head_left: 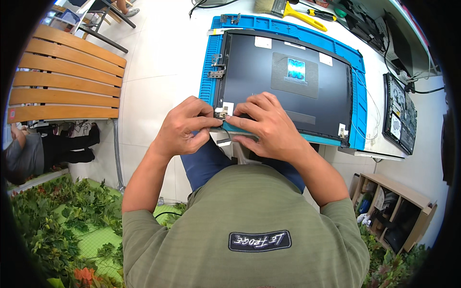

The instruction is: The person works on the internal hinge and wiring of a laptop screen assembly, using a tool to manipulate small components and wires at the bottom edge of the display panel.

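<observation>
A dark laptop screen panel (249, 60) lies on a blue ridged work mat (357, 96) at the table's front. My left hand (185, 127) is at its near left corner, thumb and forefinger closed in a pinch; what they hold is too small to make out. My right hand (269, 126) grips the same corner, its forefinger pressed by a small metal hinge piece (222, 114) and its thumb lower, below the edge. Its other fingers curl over the panel. A short dark cable end (224, 142) hangs below the corner between my hands. Another metal hinge (217, 73) sits at the mat's left side.
Behind the mat lie a yellow-handled brush (305, 18) and a screwdriver (321, 15). An opened laptop base (399, 113) with bare circuitry stands at the right. A slatted wooden bench (69, 74) is to the left, with another person (29, 153) beyond. Wooden shelves (391, 206) stand lower right.
</observation>
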Demonstrator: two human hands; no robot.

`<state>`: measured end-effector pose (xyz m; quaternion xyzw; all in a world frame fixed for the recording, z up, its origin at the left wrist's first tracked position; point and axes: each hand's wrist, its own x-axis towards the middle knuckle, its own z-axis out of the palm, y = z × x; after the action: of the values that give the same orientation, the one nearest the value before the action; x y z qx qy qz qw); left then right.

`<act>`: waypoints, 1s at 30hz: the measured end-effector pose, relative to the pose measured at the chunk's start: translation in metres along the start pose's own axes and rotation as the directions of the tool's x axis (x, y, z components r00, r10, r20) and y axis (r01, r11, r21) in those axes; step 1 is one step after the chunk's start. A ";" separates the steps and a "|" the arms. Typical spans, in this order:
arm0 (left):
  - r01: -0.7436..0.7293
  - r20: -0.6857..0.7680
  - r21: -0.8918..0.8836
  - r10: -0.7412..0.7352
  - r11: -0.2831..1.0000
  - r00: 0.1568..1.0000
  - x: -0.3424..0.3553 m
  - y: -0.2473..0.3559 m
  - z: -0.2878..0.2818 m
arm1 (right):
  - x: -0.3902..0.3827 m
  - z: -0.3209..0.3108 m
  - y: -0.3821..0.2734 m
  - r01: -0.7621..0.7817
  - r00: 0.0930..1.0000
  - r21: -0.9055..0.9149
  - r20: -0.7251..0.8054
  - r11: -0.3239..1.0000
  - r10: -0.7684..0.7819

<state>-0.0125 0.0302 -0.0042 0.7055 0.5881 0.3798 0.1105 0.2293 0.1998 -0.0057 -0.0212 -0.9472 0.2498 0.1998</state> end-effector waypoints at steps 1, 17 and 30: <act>-0.001 0.000 -0.005 0.001 1.000 1.000 0.000 0.000 0.000 | 0.000 0.000 0.000 0.007 1.000 -0.007 -0.003 1.000 -0.007; 0.046 0.027 -0.103 -0.044 0.994 0.999 -0.004 -0.004 -0.005 | 0.010 -0.001 -0.001 0.057 0.996 -0.108 0.069 0.993 -0.050; 0.099 -0.035 -0.004 -0.099 0.995 0.994 0.005 0.005 -0.001 | 0.006 -0.001 0.004 0.028 1.000 -0.014 0.014 0.999 -0.028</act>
<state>-0.0094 0.0331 0.0012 0.6685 0.6238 0.3868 0.1198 0.2239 0.2045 -0.0041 -0.0075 -0.9506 0.2402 0.1963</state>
